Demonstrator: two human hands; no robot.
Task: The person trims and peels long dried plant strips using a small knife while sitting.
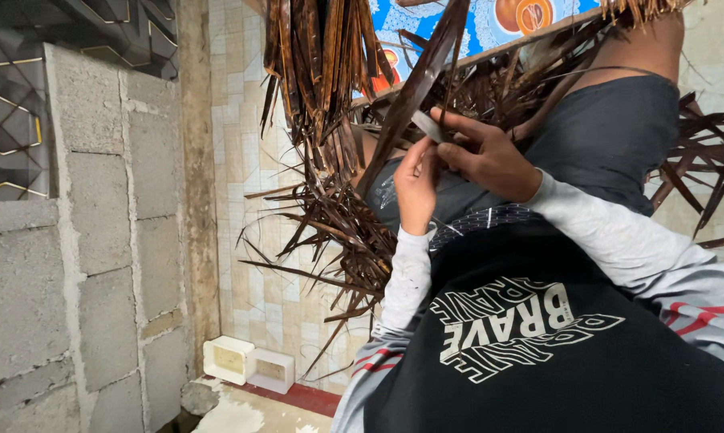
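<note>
My left hand (416,186) and my right hand (490,157) are raised close together in front of my chest, both in white sleeves. Between them runs a long dark brown dried palm-leaf strip (414,92) that slants up to the right. The left fingers pinch its lower part. The right fingers fold over a short greyish piece of leaf (427,126) against the strip. A thin wooden stick (490,52) crosses just behind, with several folded dried leaves hanging along it.
A bundle of dried leaves (318,72) hangs at the top centre, and loose leaf ends (338,232) splay left. A grey block wall (97,240) stands at left, a tiled wall (245,200) behind. Two white boxes (249,365) lie on the floor. Blue patterned cloth (490,20) at the top.
</note>
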